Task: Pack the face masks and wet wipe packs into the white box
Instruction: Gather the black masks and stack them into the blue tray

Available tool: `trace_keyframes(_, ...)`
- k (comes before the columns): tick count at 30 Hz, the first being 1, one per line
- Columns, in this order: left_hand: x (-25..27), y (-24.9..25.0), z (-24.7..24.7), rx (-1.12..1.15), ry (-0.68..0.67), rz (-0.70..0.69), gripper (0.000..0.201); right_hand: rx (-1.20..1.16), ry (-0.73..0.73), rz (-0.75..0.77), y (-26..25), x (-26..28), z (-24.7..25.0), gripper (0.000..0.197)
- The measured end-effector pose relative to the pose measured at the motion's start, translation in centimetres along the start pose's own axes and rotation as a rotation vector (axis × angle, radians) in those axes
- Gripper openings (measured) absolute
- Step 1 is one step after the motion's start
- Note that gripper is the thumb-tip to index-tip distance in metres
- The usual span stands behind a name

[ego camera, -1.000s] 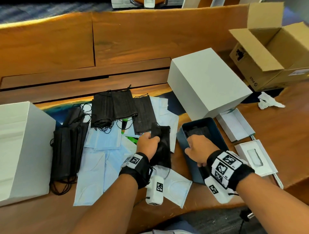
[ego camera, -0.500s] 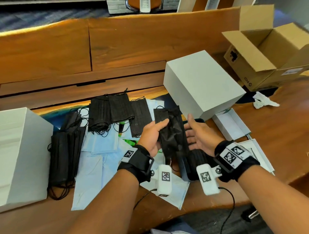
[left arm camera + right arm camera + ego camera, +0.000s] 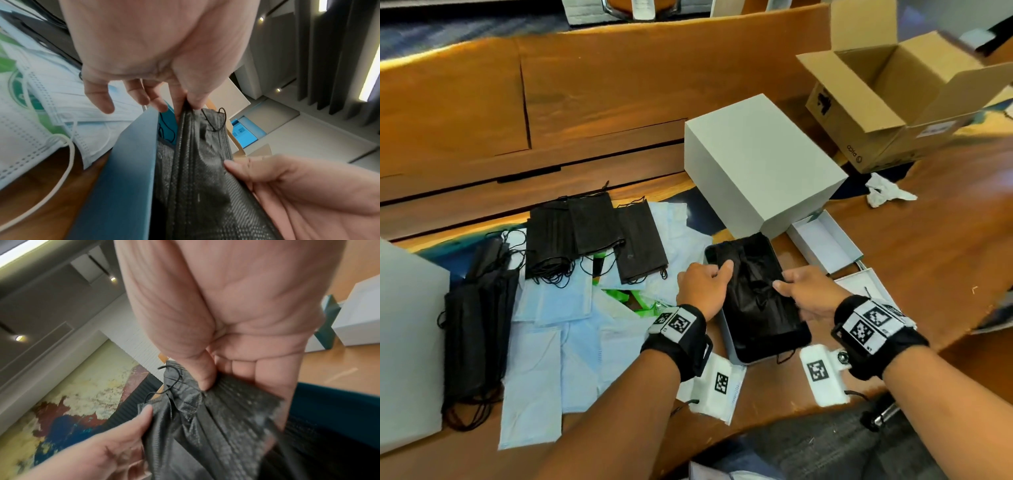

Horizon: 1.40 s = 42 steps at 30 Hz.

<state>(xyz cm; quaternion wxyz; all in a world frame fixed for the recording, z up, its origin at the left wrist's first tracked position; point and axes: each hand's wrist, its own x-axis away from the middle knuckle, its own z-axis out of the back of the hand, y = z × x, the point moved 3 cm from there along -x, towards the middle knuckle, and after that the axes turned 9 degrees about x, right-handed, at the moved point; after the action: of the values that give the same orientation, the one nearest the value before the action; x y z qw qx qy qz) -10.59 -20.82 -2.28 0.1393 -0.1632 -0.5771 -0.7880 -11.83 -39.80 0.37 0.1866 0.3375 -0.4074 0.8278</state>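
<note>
- Just in front of the closed white box (image 3: 763,161), at the near table edge, sits a shallow open box (image 3: 726,337) with dark teal walls; black masks lie inside it.
- Over that open box, the left hand (image 3: 702,287) pinches the left edge of a bunch of black masks (image 3: 753,291) between thumb and forefinger; in the left wrist view its other fingers (image 3: 98,97) hang loose and hold nothing.
- The right hand (image 3: 810,291) grips the same bunch from the right of the closed white box's near corner, thumb on top and fingers curled under.
- Left of the closed white box, more black masks (image 3: 589,236) lie fanned on a spread of pale blue masks (image 3: 561,301), with a green-printed pack (image 3: 633,301) partly covered among them.
- Far left of the closed white box stands another white box (image 3: 407,346), a dark stack of masks (image 3: 472,335) beside it.
- Right of the closed white box are an open cardboard carton (image 3: 893,99), a crumpled tissue (image 3: 883,190) and two small white trays (image 3: 825,241).
</note>
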Motion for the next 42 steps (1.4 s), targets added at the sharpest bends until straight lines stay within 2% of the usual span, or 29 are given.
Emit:
trace_keyframes(3,0.2,0.5,-0.4,-0.234,0.078,0.019,0.054,-0.201,-0.158,-0.037,0.1,0.5,-0.8,0.025)
trace_keyframes(6,0.1,0.2,-0.9,-0.363,0.089,0.048,0.048,-0.211,-0.215,-0.058,-0.2,0.6,-1.2,0.026)
trace_keyframes(8,0.1,-0.3,-1.3,-0.411,0.076,0.051,0.047,-0.170,-0.174,-0.071,-0.2,0.4,-1.2,0.025)
trace_keyframes(10,0.1,-0.6,-1.6,-0.404,0.080,0.049,0.045,-0.060,-0.070,-0.063,-0.3,0.0,-1.1,0.018)
trace_keyframes(13,-0.1,-0.8,-1.9,-0.336,0.058,0.039,0.033,0.073,0.053,-0.035,-0.3,-0.4,-1.3,0.009)
trace_keyframes(15,-0.4,-1.0,-1.8,-0.264,0.068,0.003,0.020,-0.058,0.011,-0.036,-0.3,-0.5,-1.9,0.013)
trace_keyframes(17,-0.4,-1.0,-1.2,-0.204,0.128,-0.043,0.014,-0.183,-0.025,-0.008,-0.8,-0.2,-2.0,0.007)
trace_keyframes(19,-0.2,-0.7,-0.6,-0.208,0.178,-0.074,0.019,-0.245,-0.046,0.011,-1.4,0.3,-1.7,0.011)
trace_keyframes(21,-0.1,-0.3,0.0,-0.301,0.177,-0.129,0.032,-0.259,-0.048,0.011,-1.7,0.4,-1.3,0.015)
trace_keyframes(24,0.1,0.4,0.0,-0.633,0.081,-0.223,0.051,-0.090,0.099,0.006,-1.8,0.4,-1.1,0.022)
trace_keyframes(26,0.2,0.3,-0.4,-0.780,0.015,-0.234,0.050,0.110,0.190,0.071,-2.1,0.4,-1.6,0.026)
trace_keyframes(28,0.3,-0.3,-0.9,-0.801,-0.034,-0.198,0.046,0.230,0.150,0.106,-2.4,0.5,-2.6,0.030)
trace_keyframes(32,0.5,-1.4,-1.7,-0.850,-0.134,-0.093,0.043,0.459,0.037,0.069,-2.0,-0.2,-3.5,0.019)
trace_keyframes(35,0.3,-1.6,-2.0,-0.882,-0.171,-0.079,0.041,0.491,0.009,0.044,-1.6,-0.8,-3.7,0.026)
trace_keyframes(39,0.5,-1.6,-1.8,-0.861,-0.189,-0.084,0.040,0.447,0.042,0.012,-1.9,-0.7,-3.4,0.012)
trace_keyframes(42,0.7,-1.3,-1.4,-0.791,-0.167,-0.119,0.038,0.534,0.072,-0.010,-2.5,-0.3,-2.7,0.015)
